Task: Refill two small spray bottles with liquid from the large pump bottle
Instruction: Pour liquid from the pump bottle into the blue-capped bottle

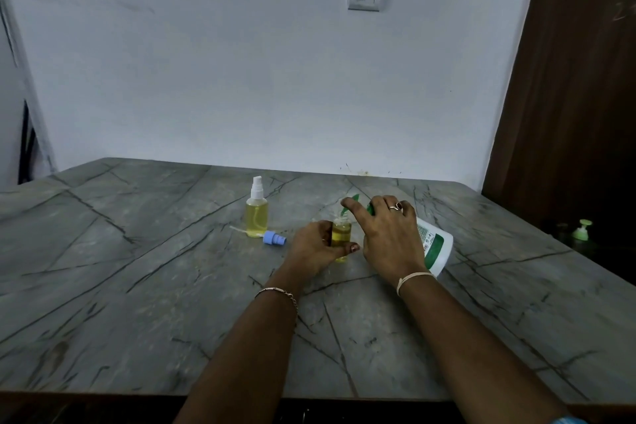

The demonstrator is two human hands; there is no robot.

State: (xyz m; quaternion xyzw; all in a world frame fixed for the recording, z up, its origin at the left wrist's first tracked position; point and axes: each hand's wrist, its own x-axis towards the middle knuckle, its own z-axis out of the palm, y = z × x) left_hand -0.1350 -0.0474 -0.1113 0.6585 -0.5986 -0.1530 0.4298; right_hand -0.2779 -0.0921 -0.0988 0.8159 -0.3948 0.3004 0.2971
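Small spray bottle (pixel 341 233) in left fingers' (pixel 346 247) pinch, large pump bottle (pixel 435 244) aslant in right fingers' (pixel 358 212) curl

A grey, marble-patterned table (pixel 137 286) crossed by dark veins is shown, its far edge set against a pale wall. On its far half a small spray bottle (pixel 256 217) with a white top is stood upright, filled with yellow liquid. Just right of its base a blue spray cap (pixel 274 238) is laid on its side; a thin pale tube (pixel 237 229) is seen at the left of that base. Further right, a second small bottle (pixel 341 234), uncapped and holding yellow liquid, is stood on the tabletop and gripped by the left hand (pixel 315 246). Beside it a large white pump bottle (pixel 434 244) is tilted toward it, held by the right hand (pixel 389 237); whether its base is rested on the table cannot be told.
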